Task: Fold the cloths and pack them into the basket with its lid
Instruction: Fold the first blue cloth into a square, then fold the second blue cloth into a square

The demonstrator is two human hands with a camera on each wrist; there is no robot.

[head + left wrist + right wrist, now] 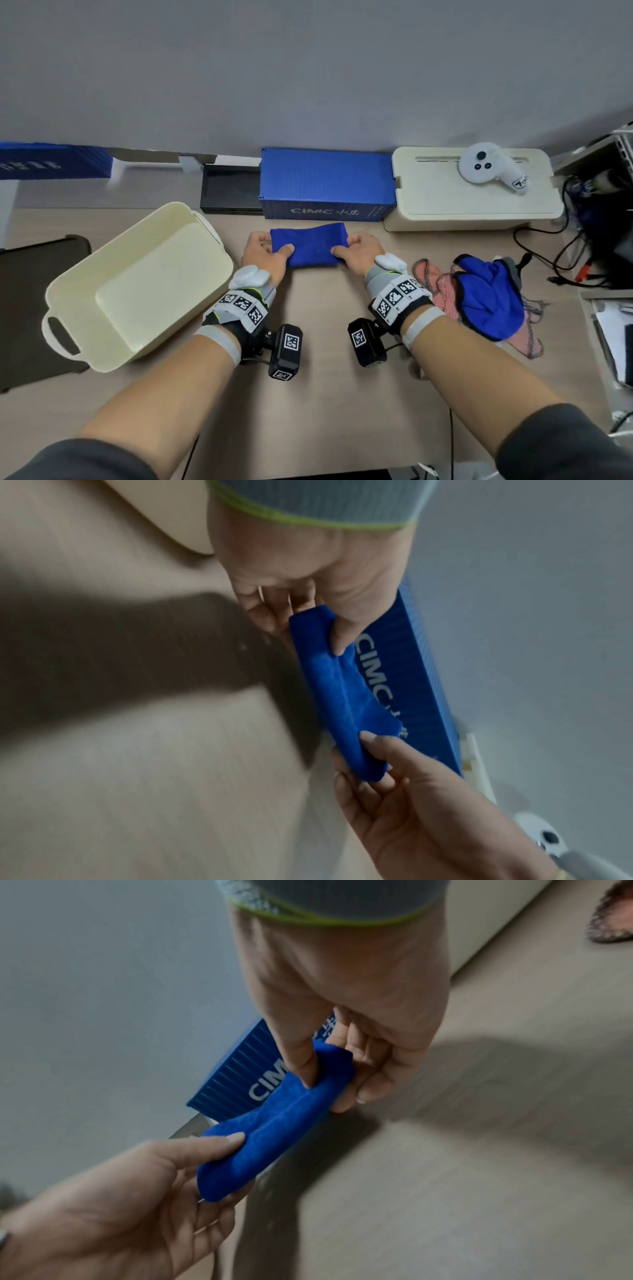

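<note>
A folded blue cloth (311,247) hangs just above the table between my hands, in front of the blue container box. My left hand (265,250) pinches its left end, thumb on top and fingers underneath; the left wrist view shows that end of the cloth (337,693) under my thumb. My right hand (359,250) pinches the right end the same way, and the cloth (274,1129) sags between the two grips. The cream basket (68,291) stands open at the left with its lid (161,291) lying inside. A pile of unfolded cloths, blue (489,298) over pink mesh (442,291), lies at the right.
The blue container box (325,185) and a cream cable box (472,202) with a white controller (486,168) on top stand along the wall. A black tray (229,192) sits left of the blue box. Black cables (561,253) trail at the right edge. A dark mat (20,308) lies left of the basket.
</note>
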